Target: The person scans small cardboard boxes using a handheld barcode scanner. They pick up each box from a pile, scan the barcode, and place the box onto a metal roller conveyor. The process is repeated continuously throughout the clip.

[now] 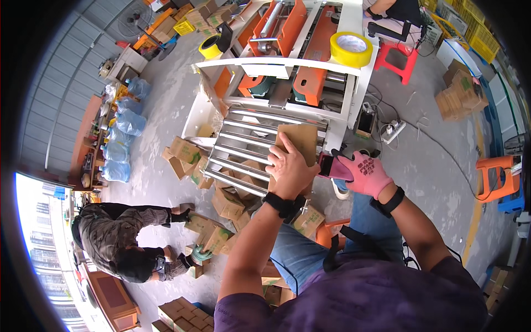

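My bare left hand (pixel 288 170) spans a narrow brown cardboard box (pixel 303 139), its index finger stretched over the top. The other fingers reach the left edge and the thumb the right. Beneath the box is a conveyor of metal rollers (pixel 244 143). My right hand (pixel 367 174), in a pink glove with dark writing, grips a pink hand tool (pixel 341 171) with a dark front part, close by the box's right side. The tool looks like a tape dispenser, but its far end is partly hidden.
A white and orange carton-sealing machine (pixel 309 85) stands ahead, a yellow tape roll (pixel 351 49) on its frame. Loose cartons (pixel 228 203) lie under and beside the rollers. At left a co-worker (pixel 112 236) bends over cartons. Cables and a power strip (pixel 393 132) lie at right.
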A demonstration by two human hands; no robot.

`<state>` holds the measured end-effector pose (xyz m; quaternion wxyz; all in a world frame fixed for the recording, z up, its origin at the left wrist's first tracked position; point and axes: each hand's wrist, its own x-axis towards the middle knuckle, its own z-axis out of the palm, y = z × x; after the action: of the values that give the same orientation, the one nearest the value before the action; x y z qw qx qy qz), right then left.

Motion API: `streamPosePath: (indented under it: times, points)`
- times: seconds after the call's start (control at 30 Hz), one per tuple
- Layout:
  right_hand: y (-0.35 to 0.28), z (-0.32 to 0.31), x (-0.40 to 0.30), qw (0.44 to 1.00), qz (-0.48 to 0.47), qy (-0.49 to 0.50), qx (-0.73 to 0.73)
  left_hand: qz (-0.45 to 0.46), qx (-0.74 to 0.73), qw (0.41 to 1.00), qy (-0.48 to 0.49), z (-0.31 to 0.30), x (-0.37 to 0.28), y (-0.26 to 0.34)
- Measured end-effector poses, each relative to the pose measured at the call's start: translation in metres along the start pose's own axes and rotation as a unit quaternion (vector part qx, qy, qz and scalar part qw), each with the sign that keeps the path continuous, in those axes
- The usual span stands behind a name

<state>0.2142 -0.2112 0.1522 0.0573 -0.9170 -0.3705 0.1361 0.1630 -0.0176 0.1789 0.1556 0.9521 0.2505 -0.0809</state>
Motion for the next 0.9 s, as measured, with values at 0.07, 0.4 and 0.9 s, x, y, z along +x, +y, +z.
streamPosePath:
  times: [0.07, 0.4, 0.9]
  points:
    - [-0.006, -0.009, -0.013, 1.000, -0.002, -0.017, -0.025, 0.031, -0.001, 0.999, -0.016, 0.003, -0.005, -0.003]
    - [-0.019, 0.066, -0.016, 0.979, -0.019, -0.169, -0.114, 0.125, -0.039, 0.991, -0.029, 0.002, -0.014, -0.009]
    - [0.056, 0.006, -0.046, 0.560, -0.007, 0.021, 0.828, -0.273, -0.635, 0.677, 0.254, 0.057, -0.191, -0.352]
